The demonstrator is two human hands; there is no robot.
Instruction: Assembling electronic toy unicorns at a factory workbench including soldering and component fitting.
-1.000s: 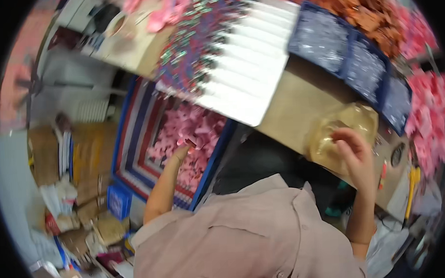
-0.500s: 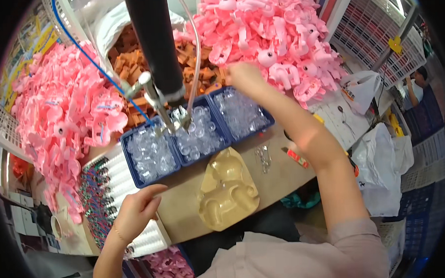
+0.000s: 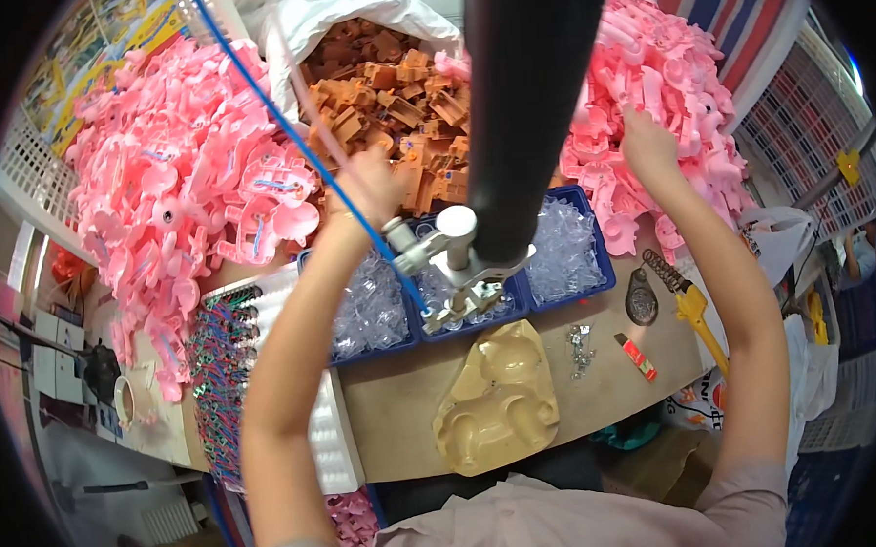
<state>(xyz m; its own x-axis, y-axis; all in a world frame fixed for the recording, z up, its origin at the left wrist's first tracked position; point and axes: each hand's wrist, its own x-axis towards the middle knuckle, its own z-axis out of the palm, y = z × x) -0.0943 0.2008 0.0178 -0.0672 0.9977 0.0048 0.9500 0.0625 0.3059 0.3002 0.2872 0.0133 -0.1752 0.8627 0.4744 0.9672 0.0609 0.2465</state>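
My left hand (image 3: 371, 184) is at the near edge of a heap of orange-brown plastic parts (image 3: 391, 100), its fingers blurred and partly hidden. My right hand (image 3: 650, 147) reaches to the near side of a pile of pink plastic animal-shaped shells (image 3: 664, 78); its fingers are too indistinct to show whether a piece is held. Between my arms, a yellow-tan moulded holder (image 3: 493, 408) with shaped hollows rests on the table. Beyond it stands a row of blue bins (image 3: 600, 288) with clear plastic pieces (image 3: 559, 249).
A black post (image 3: 538, 93) with a metal clamp (image 3: 456, 243) stands over the bins. At left are another pink pile (image 3: 179, 158) and wired parts (image 3: 223, 381) beside a white ribbed tray (image 3: 333, 435). A yellow-handled tool (image 3: 696, 311) and small metal parts (image 3: 580, 350) lie at right.
My left hand has moved from the table's near left up to the orange-brown parts. My right hand has gone from the edge between the piles rightward into the pink one. The view has shifted.
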